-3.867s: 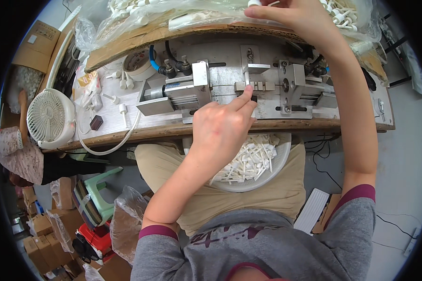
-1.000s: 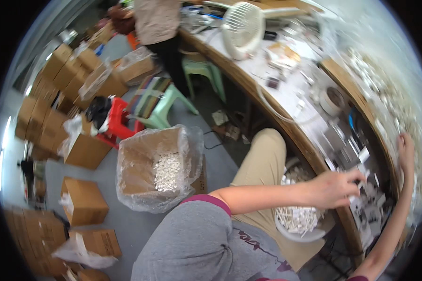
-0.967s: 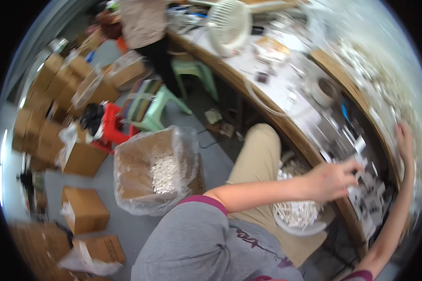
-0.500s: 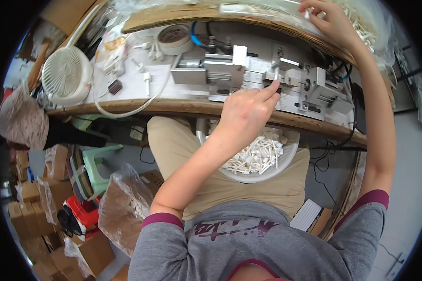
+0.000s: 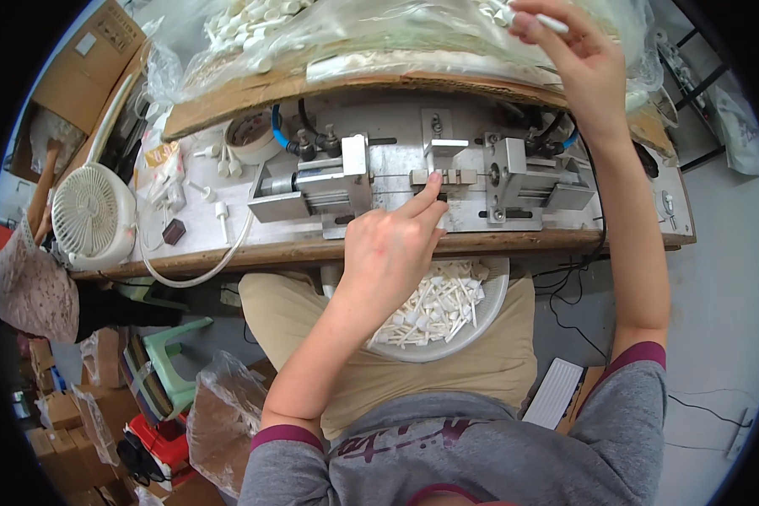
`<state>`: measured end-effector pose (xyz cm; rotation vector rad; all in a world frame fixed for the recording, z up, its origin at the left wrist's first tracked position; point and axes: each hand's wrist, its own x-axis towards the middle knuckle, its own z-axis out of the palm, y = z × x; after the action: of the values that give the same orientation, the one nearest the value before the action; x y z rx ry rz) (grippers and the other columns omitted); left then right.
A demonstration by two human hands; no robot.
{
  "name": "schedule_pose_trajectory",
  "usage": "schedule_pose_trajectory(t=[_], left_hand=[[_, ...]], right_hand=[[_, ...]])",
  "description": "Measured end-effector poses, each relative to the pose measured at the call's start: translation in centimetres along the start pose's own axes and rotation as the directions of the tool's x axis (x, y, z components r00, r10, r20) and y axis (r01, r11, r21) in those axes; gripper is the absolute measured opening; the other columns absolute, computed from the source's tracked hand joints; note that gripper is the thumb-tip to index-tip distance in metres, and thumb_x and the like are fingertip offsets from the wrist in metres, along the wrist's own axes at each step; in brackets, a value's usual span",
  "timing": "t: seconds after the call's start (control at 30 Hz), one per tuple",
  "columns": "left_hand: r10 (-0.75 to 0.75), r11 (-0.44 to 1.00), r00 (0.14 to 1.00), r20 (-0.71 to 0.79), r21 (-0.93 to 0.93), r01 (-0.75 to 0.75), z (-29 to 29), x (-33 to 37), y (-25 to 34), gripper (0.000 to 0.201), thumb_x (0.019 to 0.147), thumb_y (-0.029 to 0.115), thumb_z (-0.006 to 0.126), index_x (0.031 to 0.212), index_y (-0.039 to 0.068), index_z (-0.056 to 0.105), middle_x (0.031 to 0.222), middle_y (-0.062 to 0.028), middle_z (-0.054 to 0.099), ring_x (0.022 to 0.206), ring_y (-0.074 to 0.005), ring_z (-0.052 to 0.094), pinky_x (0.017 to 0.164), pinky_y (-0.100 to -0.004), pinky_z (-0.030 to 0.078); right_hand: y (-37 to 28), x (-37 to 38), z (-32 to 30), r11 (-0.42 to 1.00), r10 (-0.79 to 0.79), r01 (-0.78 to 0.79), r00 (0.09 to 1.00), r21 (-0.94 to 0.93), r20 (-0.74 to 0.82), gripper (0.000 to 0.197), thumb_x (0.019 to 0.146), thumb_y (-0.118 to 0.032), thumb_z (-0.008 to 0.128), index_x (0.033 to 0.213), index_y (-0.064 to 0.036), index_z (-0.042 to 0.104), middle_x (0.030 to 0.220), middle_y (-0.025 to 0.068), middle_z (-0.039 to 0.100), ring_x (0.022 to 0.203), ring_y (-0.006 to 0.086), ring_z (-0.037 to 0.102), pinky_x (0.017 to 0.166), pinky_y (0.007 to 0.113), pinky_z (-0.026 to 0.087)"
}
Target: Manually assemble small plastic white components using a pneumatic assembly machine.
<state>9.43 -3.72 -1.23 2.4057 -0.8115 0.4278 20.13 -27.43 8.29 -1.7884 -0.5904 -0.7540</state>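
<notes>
My left hand (image 5: 388, 253) reaches over the bench edge with its index finger stretched out. That fingertip rests at a small metal holding block (image 5: 457, 177), beside a thin white plastic piece (image 5: 430, 158). The other fingers curl back, and the thumb is hidden. Raised at the far right, my right hand (image 5: 584, 67) pinches a white plastic stick (image 5: 551, 23) above clear plastic sheeting. Metal clamp units stand on both sides of the block, a left one (image 5: 356, 173) and a right one (image 5: 508, 177).
A basin (image 5: 499, 304) of small white pieces sits on my lap. Cardboard (image 5: 228, 99) edges the raised plastic-covered area, where white parts (image 5: 257, 21) lie. A tape roll (image 5: 253, 139) and white fan (image 5: 94, 215) stand left. Another person's sleeve (image 5: 34, 291) shows far left.
The view has shifted, bringing more of the back area into sight. My right hand now displays a white stick between its fingers. My left fingertip stays at the block.
</notes>
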Motion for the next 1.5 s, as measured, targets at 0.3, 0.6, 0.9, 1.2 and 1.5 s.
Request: schedule_pose_trajectory(t=[0.3, 0.6, 0.9, 1.2, 1.5], left_hand=[[-0.280, 0.412, 0.959, -0.044, -0.908, 0.079, -2.4, 2.0, 3.1, 0.045, 0.082, -0.011, 0.071, 0.125, -0.008, 0.060, 0.120, -0.0176, 0.065, 0.101, -0.0215, 0.068, 0.085, -0.0319, 0.061], [-0.118, 0.868, 0.966, -0.230, -0.496, -0.012, -1.3, 0.0, 1.3, 0.032, 0.082, -0.002, 0.074, 0.114, 0.001, 0.069, 0.102, -0.0120, 0.068, 0.083, -0.0188, 0.069, 0.071, -0.0293, 0.059], [0.098, 0.990, 0.994, 0.043, 0.095, -0.101, -0.7, -0.2, 1.4, 0.028, 0.078, 0.001, 0.073, 0.105, 0.002, 0.070, 0.130, -0.0103, 0.065, 0.090, -0.0275, 0.067, 0.076, -0.0357, 0.054], [0.100, 0.983, 0.983, 0.154, 0.137, -0.122, -1.6, 1.5, 0.7, 0.019, 0.079, 0.013, 0.075, 0.096, 0.006, 0.071, 0.122, -0.0095, 0.069, 0.060, -0.0254, 0.067, 0.056, -0.0335, 0.053], [0.080, 0.996, 0.986, 0.144, 0.014, -0.083, -1.9, 1.4, 0.8, 0.032, 0.077, 0.011, 0.077, 0.108, 0.006, 0.071, 0.119, -0.0106, 0.070, 0.068, -0.0241, 0.069, 0.059, -0.0333, 0.054]], right_hand=[[-6.7, -10.8, 3.3, 0.949, -0.174, 0.198, 0.978, -0.245, 0.117, 0.028, 0.079, 0.011, 0.066, 0.104, -0.0003, 0.073, 0.121, 0.0155, 0.066, 0.095, 0.0222, 0.070, 0.079, 0.029, 0.057], [-7.1, -14.9, 3.2, 0.934, 0.355, -0.354, 0.935, 0.054, 0.000, 0.022, 0.089, 0.004, 0.066, 0.109, -0.0001, 0.074, 0.103, 0.0114, 0.072, 0.094, 0.0152, 0.068, 0.079, 0.027, 0.057], [-6.8, -15.8, 2.7, 0.803, 0.532, -0.484, 0.845, 0.348, -0.052, 0.014, 0.092, -0.002, 0.068, 0.103, 0.0030, 0.073, 0.097, 0.0033, 0.064, 0.071, 0.0042, 0.059, 0.061, 0.018, 0.049], [-6.9, -16.2, 3.0, 0.760, 0.560, -0.506, 0.829, 0.408, -0.015, 0.014, 0.091, -0.005, 0.071, 0.103, 0.0023, 0.073, 0.091, 0.0043, 0.070, 0.067, 0.0049, 0.062, 0.059, 0.019, 0.051], [-7.5, -13.3, 1.6, 0.589, 0.675, -0.584, 0.736, 0.559, 0.058, 0.015, 0.092, -0.015, 0.073, 0.090, -0.0006, 0.070, 0.072, 0.0010, 0.064, 0.053, 0.0024, 0.053, 0.048, 0.017, 0.040]])
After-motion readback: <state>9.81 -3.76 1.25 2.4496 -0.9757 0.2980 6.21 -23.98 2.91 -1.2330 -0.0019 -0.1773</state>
